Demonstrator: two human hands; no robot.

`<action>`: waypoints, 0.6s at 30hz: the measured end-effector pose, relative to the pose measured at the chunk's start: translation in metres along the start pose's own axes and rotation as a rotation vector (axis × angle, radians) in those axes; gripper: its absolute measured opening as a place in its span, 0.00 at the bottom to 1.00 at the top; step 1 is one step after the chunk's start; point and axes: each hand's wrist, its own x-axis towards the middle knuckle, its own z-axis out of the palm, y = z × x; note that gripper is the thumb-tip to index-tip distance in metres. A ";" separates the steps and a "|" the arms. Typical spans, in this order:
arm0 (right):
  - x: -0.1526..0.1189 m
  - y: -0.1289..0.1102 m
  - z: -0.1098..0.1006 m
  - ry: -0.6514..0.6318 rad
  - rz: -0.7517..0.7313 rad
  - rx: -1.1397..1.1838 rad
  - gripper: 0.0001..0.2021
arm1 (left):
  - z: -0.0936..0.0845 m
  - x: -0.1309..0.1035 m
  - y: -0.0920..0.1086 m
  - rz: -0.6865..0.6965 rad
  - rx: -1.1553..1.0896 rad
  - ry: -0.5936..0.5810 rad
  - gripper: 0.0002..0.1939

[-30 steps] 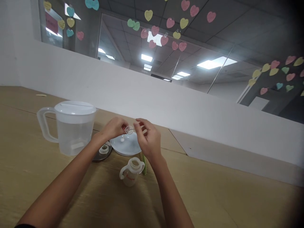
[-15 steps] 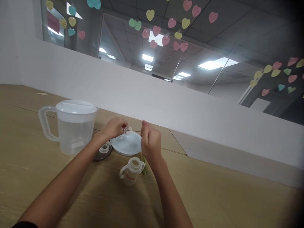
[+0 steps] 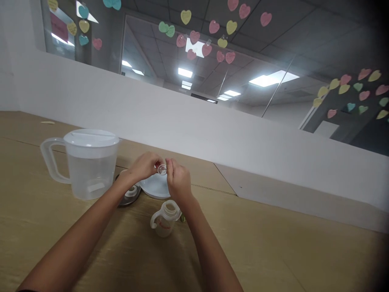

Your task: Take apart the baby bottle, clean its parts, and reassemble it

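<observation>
- A tan wooden surface (image 3: 273,251) is running along a low white wall, with paper hearts (image 3: 194,36) sticking to the glass above it.
- A lidded clear pitcher (image 3: 88,162) is standing at the left.
- The left hand (image 3: 146,165) is pinching a small clear disc (image 3: 161,168) above a white lid (image 3: 153,187).
- The right hand (image 3: 178,181) is closing its grip at the disc's other edge, fingers curled.
- A small handled bottle (image 3: 164,220) is standing below the hands; its red print is too blurred to read.

Dim room, ceiling panels (image 3: 267,80) glaring in glass (right edge vignetted), soft focus.
</observation>
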 end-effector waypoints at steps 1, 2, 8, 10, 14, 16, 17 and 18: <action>0.000 0.001 0.001 -0.029 0.019 -0.018 0.18 | 0.000 0.000 0.000 0.004 -0.008 -0.009 0.08; 0.000 0.002 0.002 -0.056 0.035 -0.033 0.18 | 0.000 0.001 0.000 0.005 -0.016 -0.016 0.07; 0.001 0.010 0.017 -0.207 0.083 -0.101 0.17 | 0.001 0.002 0.002 0.026 -0.020 -0.035 0.06; 0.000 0.013 0.020 -0.234 0.085 -0.089 0.16 | 0.002 0.003 0.002 0.010 0.009 -0.036 0.05; 0.001 0.016 0.015 -0.208 0.083 0.130 0.12 | 0.005 0.004 -0.001 -0.002 -0.034 -0.052 0.03; 0.003 0.017 0.009 -0.171 0.108 0.234 0.09 | 0.006 0.004 -0.002 0.008 -0.124 -0.052 0.04; 0.004 0.017 0.007 -0.149 0.120 0.260 0.08 | 0.007 0.005 -0.001 0.009 -0.176 -0.050 0.05; 0.005 0.017 0.004 -0.124 0.131 0.271 0.07 | 0.007 0.005 0.000 0.009 -0.227 -0.051 0.06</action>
